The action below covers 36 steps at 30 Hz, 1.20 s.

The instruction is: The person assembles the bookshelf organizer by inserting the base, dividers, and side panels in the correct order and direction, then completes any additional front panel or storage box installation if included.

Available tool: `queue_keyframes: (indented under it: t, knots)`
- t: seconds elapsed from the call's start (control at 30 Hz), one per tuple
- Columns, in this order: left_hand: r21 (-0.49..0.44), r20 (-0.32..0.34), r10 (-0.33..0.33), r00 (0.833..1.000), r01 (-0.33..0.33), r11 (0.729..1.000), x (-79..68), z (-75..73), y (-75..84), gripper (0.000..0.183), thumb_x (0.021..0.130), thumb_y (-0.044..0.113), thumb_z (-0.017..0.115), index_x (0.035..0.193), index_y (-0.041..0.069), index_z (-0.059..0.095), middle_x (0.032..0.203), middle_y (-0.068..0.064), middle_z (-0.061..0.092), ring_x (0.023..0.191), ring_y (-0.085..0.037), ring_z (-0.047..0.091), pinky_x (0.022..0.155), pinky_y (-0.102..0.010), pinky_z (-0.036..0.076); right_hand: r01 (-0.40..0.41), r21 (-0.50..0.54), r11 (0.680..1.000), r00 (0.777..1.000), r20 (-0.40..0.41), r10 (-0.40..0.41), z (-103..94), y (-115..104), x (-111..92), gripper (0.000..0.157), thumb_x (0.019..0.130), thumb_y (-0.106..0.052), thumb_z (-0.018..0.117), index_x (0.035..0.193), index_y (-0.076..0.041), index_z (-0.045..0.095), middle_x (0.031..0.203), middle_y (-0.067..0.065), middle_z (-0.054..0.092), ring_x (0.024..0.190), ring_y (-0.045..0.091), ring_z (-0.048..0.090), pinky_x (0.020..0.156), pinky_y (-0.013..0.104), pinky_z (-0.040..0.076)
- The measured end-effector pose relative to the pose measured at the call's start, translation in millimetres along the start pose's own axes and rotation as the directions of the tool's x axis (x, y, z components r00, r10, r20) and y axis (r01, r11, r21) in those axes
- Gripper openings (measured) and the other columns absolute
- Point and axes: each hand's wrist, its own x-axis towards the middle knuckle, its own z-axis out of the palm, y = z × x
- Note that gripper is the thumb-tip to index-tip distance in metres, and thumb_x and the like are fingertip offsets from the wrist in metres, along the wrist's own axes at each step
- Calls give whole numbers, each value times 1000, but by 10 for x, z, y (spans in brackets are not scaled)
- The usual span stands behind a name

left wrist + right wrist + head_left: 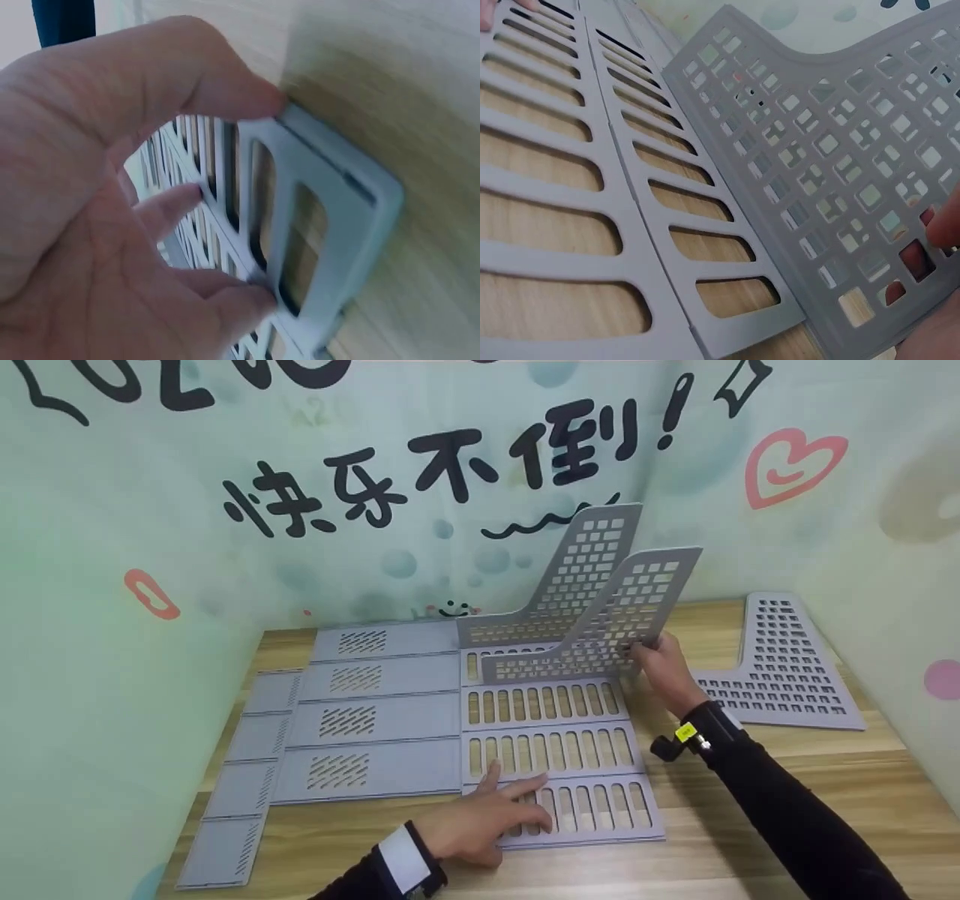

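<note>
My right hand (667,671) grips the lower right corner of a grey L-shaped panel (600,641) full of square holes. The panel stands on edge along a seam of the slotted grey panel (551,726), which lies flat on the table; in the right wrist view its lower edge (739,214) runs close beside the slots. Behind it rises a second upright L-shaped panel (551,604). My left hand (487,814) rests on the front slotted section with fingers spread. In the left wrist view the thumb (259,99) lies at that section's edge and fingertips touch its slotted face.
Flat grey panels with slanted vents (412,716) join the slotted part on the left, with a narrower vented strip (225,840) beyond. Another L-shaped panel (795,675) lies flat at the right on the wooden table (810,780). A printed cloth (420,562) hangs behind.
</note>
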Motion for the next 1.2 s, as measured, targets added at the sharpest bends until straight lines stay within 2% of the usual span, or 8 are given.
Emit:
queue_keyframes:
  t: [0.1,0.17,0.3,0.37,0.43,0.63,0.83,1.2]
  knots:
    - [-36,-72,6,997,-8,999,-7,-64,-88,73,78,2,82,141,30,57,165,-6,24,149,-36,22,113,-63,24,-6,-12,1000,1000,6,6,-25,-9,5,52,92,9,43,144,9,46,132,27,59,111,24,64,100,37,48]
    - [-77,-138,-81,987,71,995,-6,-119,-145,71,83,11,82,146,26,53,163,-13,26,147,-43,23,111,-62,30,-1,-6,1000,1000,18,1,-39,-14,12,52,92,9,43,145,8,46,132,26,59,111,25,64,100,36,48]
    - [-129,-217,-334,917,312,941,19,-221,-267,82,85,30,82,155,13,42,159,-30,23,145,-49,21,114,-61,26,28,-8,1000,998,57,-28,-88,-22,9,49,95,10,44,144,7,47,131,25,61,113,29,63,101,38,48]
    - [-148,-212,-415,885,390,909,36,-259,-320,89,85,34,82,156,6,37,157,-36,19,145,-52,18,115,-61,23,45,-23,999,996,77,-43,-125,-19,2,48,97,9,46,145,4,48,130,23,62,114,30,63,100,38,49]
    - [-167,-193,-447,874,420,892,57,-270,-368,93,84,35,83,156,2,35,157,-38,16,145,-53,16,116,-60,23,63,-41,997,993,98,-59,-165,-18,-1,47,99,8,48,145,3,49,130,22,62,114,29,63,100,37,49]
    - [-187,-172,-436,883,405,895,73,-233,-446,96,81,32,86,158,7,35,159,-37,4,147,-51,6,116,-62,19,104,-91,990,974,210,-83,-232,-37,14,50,100,10,46,149,4,43,137,23,58,122,30,58,104,34,46]
    - [-143,-199,-359,912,335,931,44,-175,-487,93,79,33,85,157,13,40,158,-39,4,146,-53,6,116,-63,17,92,-121,988,957,286,-54,-137,-89,40,53,99,11,40,152,4,39,140,23,55,126,32,54,111,42,38]
    - [-117,-215,-320,923,301,946,22,-175,-493,94,69,31,92,151,13,51,156,-42,8,146,-53,11,117,-58,21,83,-97,992,953,297,-51,70,-92,28,57,101,9,39,156,-2,34,144,18,52,129,28,51,108,40,39]
